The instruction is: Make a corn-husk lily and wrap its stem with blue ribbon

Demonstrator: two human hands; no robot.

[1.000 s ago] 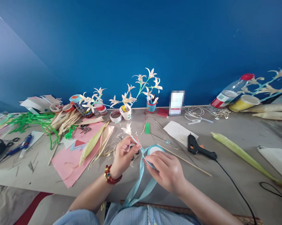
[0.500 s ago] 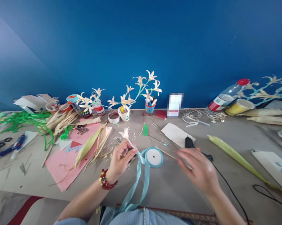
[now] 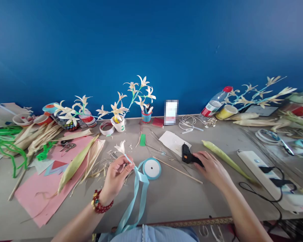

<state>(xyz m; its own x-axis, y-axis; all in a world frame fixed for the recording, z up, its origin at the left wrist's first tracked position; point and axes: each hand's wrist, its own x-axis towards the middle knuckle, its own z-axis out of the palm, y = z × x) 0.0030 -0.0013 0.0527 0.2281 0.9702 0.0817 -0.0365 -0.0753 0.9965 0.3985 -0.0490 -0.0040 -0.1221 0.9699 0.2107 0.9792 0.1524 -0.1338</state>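
Note:
My left hand (image 3: 116,176) pinches the thin stem of a cream husk flower (image 3: 121,147), with the bloom sticking up past my fingers. Light blue ribbon (image 3: 133,203) runs from the stem and hangs in a loop toward my lap. Just right of that hand, the blue ribbon spool (image 3: 151,168) lies flat on the table. Over on the right, my right hand (image 3: 214,171) has its fingers closed around the handle of a black glue gun (image 3: 186,154), whose body rests by a white paper scrap (image 3: 171,140).
Finished flower sprays (image 3: 136,92) stand in cups along the blue wall. Pink paper (image 3: 35,198) and corn husks (image 3: 78,164) cover the left side. A wooden stick (image 3: 178,170) lies between my hands. A green husk (image 3: 225,159) and a power strip (image 3: 261,178) are at right.
My right hand has gone from hovering near the glue gun to gripping its handle. The view has turned right. My left hand still holds the flower stem.

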